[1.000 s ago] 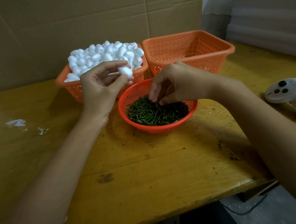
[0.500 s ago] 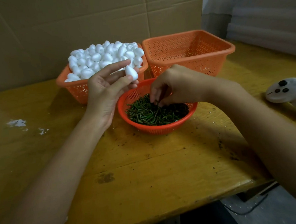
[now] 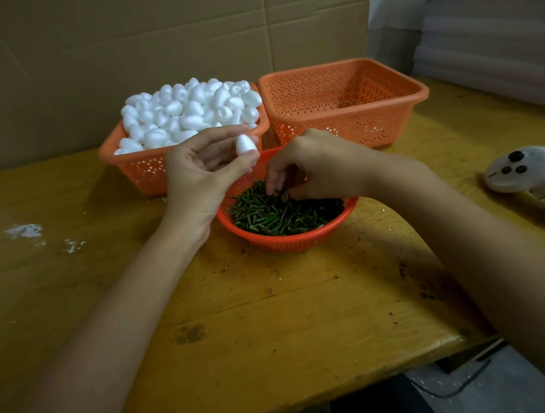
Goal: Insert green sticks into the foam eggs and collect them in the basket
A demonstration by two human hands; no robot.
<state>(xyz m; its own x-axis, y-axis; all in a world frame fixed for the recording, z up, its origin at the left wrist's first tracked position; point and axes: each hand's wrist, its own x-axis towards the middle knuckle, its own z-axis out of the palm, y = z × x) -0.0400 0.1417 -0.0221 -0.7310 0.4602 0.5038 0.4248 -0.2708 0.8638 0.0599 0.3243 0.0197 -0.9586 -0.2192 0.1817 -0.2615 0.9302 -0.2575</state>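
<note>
My left hand (image 3: 203, 172) pinches one white foam egg (image 3: 245, 143) between thumb and fingers, just above the left rim of the round orange bowl (image 3: 286, 242). The bowl is full of short green sticks (image 3: 275, 215). My right hand (image 3: 316, 165) reaches down into the bowl, fingertips among the sticks at its far side; whether it holds a stick is hidden. Behind, a square orange basket (image 3: 141, 169) is heaped with white foam eggs (image 3: 192, 109). To its right stands a second square orange basket (image 3: 349, 121) with nothing visible inside.
A white handheld controller (image 3: 524, 171) lies at the table's right edge. White foam crumbs (image 3: 27, 231) are scattered at the left. A cardboard wall (image 3: 158, 37) stands right behind the baskets. The wooden table's (image 3: 240, 320) front edge runs diagonally at the lower right.
My left hand carried the egg from the heaped basket down and right toward the bowl. My right hand sank a little lower into the sticks.
</note>
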